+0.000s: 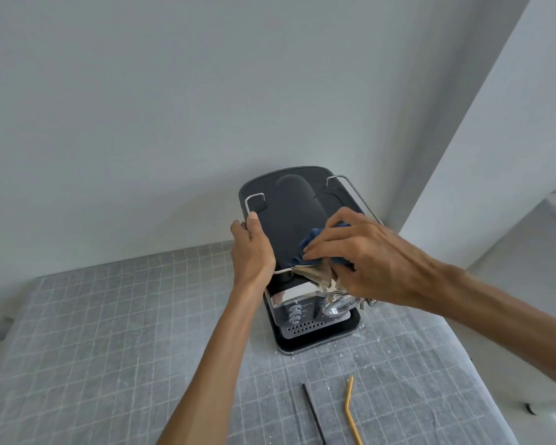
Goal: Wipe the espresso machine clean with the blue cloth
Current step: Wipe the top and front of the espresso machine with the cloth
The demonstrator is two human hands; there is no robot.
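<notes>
Left hand (250,248): you're gripping the espresso machine (289,207) by its left top edge
Right hand (350,255): you're clutching the blue cloth (305,245) on top

You have a grey table (109,332) with a pale square grid across its top, running up to a white wall on the far side. The espresso machine (289,213) stands directly on it, far and right of centre. Near you, right of centre, lie a thin black straw (313,412) and a yellow bent straw (350,409), side by side, apart. Small white specks dot the surface near the machine's base.
</notes>
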